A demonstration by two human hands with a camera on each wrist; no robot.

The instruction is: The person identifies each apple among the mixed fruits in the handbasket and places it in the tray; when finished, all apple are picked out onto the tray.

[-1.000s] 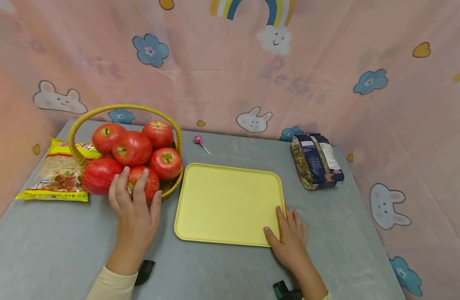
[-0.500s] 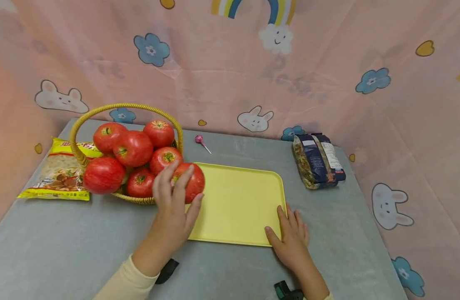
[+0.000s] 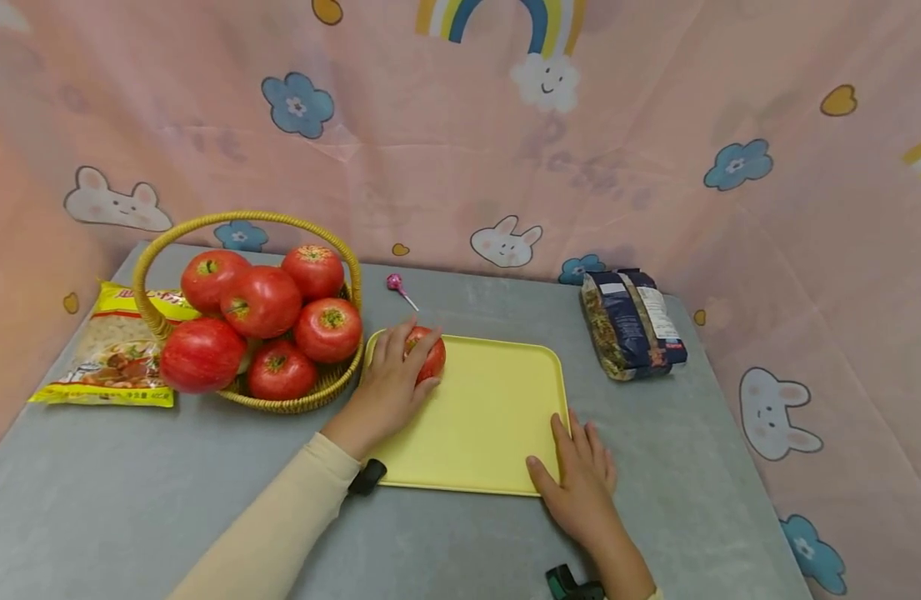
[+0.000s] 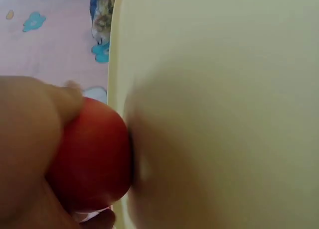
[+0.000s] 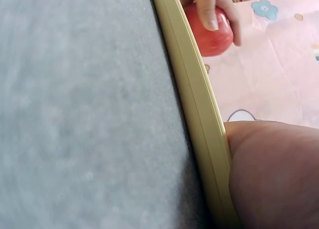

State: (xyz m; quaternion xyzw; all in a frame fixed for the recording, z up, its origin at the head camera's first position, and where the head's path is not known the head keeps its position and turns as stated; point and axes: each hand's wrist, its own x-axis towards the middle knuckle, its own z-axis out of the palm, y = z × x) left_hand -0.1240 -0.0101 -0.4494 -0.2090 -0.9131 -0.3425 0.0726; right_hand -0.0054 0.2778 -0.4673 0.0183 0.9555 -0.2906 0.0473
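Observation:
With its fingers curled round a red apple (image 3: 432,360), my left hand (image 3: 385,392) is over the back left corner of the yellow tray (image 3: 490,417). In the left wrist view the apple (image 4: 97,159) sits close against the tray's surface; whether it bears on it I cannot tell. My right hand (image 3: 580,483) rests on the tray's right edge near the front corner, fingers spread and fairly straight. The yellow woven basket (image 3: 302,406), heaped with several red apples, stands left of the tray, under an arched handle.
A yellow food bag (image 3: 111,354) lies behind and left of the basket. One pink lollipop (image 3: 396,284) lies behind the tray. At the back right is a dark blue packet (image 3: 633,321). A pink printed cloth (image 3: 430,167) hangs behind the grey table (image 3: 460,542).
My left hand has taken an apple from the front of the basket and carried it right, to the tray's back left corner. My right hand stays at the tray's edge.

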